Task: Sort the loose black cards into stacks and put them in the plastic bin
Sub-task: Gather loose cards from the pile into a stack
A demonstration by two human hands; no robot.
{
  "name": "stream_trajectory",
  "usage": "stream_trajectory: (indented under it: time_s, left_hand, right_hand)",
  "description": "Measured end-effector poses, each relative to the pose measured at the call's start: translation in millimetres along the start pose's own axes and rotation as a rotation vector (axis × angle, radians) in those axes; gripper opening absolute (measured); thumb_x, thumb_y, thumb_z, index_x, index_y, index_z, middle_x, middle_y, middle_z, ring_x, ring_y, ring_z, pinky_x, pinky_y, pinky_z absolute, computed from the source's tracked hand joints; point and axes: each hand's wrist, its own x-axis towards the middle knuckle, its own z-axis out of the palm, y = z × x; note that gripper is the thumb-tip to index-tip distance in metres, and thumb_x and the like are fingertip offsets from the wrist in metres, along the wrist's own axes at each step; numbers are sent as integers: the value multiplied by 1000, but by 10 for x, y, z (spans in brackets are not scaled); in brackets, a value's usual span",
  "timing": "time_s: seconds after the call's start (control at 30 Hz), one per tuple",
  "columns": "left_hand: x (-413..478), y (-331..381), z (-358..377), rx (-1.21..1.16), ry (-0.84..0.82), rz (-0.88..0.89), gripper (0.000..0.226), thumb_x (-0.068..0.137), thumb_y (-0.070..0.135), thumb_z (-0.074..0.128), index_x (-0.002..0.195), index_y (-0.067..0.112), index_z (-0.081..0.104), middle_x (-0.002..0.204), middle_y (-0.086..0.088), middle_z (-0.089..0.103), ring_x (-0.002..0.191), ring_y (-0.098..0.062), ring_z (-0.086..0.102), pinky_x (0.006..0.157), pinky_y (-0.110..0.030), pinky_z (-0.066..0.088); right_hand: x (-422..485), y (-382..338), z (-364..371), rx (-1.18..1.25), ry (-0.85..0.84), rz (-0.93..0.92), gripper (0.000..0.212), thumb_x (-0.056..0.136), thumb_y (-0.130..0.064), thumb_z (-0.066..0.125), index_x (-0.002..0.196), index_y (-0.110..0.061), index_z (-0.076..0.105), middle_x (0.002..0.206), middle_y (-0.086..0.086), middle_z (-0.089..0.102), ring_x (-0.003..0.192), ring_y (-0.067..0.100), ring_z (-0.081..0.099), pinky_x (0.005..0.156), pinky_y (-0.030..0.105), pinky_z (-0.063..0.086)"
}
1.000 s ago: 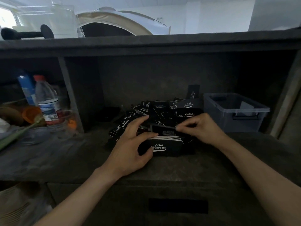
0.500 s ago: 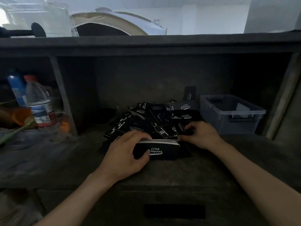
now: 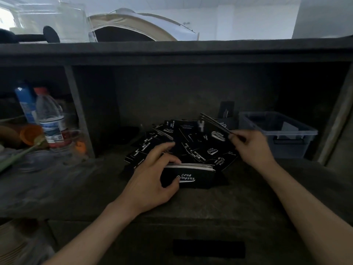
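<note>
A heap of loose black cards [image 3: 183, 142] with white lettering lies in the middle of the dark shelf. In front of it stands a squared stack of cards [image 3: 193, 175] on its edge; my left hand [image 3: 152, 176] grips its left end, thumb on the front face and fingers over the top. My right hand [image 3: 252, 146] is raised over the heap's right side and pinches a few cards [image 3: 214, 122] that fan up and to the left. The clear plastic bin [image 3: 277, 131] sits at the right of the heap, with a pale object inside.
A shelf divider [image 3: 78, 109] stands left of the heap; beyond it are a water bottle [image 3: 50, 119], a blue bottle [image 3: 25, 101] and an orange cup [image 3: 30, 133]. One card [image 3: 226, 109] leans upright against the back wall. A drawer with a slot handle [image 3: 208, 247] lies below.
My right hand has lifted from the right end of the stack up and to the right, taking a few cards off the heap. My left hand stays on the stack.
</note>
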Motion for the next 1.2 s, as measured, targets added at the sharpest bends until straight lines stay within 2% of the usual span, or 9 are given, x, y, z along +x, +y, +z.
stream_trajectory:
  time_s: [0.07,0.13,0.3,0.5,0.7,0.77,0.83,0.9,1.2]
  left_hand:
    - [3,-8,-1,14,-5,-3,35,83,36,72,115,34,59,162,21,17,147,1,27,114,-41,41]
    - [4,-20,2,29,-2,8,36,83,32,76,116,31,60,166,18,10,154,-7,16,118,-47,35]
    - [19,-22,8,55,15,24,35,83,30,78,115,28,62,167,13,13,156,-9,7,122,-41,23]
    - [22,-5,-3,29,-22,-25,46,84,46,63,129,41,55,127,22,55,122,2,52,104,-29,47]
    - [20,5,-11,52,-9,20,42,85,42,63,127,40,58,117,25,61,111,5,58,93,-27,52]
    - [16,13,-9,55,3,2,37,83,44,64,119,41,57,115,26,59,109,6,58,91,-27,53]
    - [25,27,-17,67,1,-9,33,81,46,63,113,42,53,111,26,57,104,4,58,86,-27,54]
    - [31,35,-24,60,-8,-15,32,80,47,63,111,43,52,110,26,55,103,3,58,85,-26,54]
    - [35,-33,13,7,-36,-71,39,81,38,72,116,42,54,114,24,58,109,3,58,94,-24,51]
  right_hand:
    - [-30,-90,18,385,-265,149,24,93,-7,61,114,-13,68,100,5,74,77,10,69,60,21,57]
    - [-57,-122,53,461,-471,188,25,91,-7,63,114,-14,68,102,5,75,87,13,70,60,23,57]
    - [-87,-158,32,457,-556,159,26,90,-9,64,115,-12,68,104,5,75,92,18,71,65,25,58]
    - [-156,-203,2,551,-894,248,30,91,-15,60,119,-4,67,117,10,70,109,23,66,77,29,58]
    - [-10,-158,4,496,-658,226,23,94,-15,59,112,-2,65,110,11,73,99,24,71,66,25,57]
    - [170,-78,43,241,-503,100,23,90,-6,65,113,-8,67,113,9,71,103,18,69,82,30,56]
    - [329,-16,139,-142,-568,-44,43,85,-2,68,125,-17,63,129,3,61,119,15,58,102,22,42]
    - [400,24,236,-323,-694,-36,58,84,-6,68,136,-27,54,143,0,48,125,15,50,101,17,36]
    - [372,144,192,-158,-428,-73,44,71,-12,85,112,-17,70,104,-8,64,101,6,57,82,6,41]
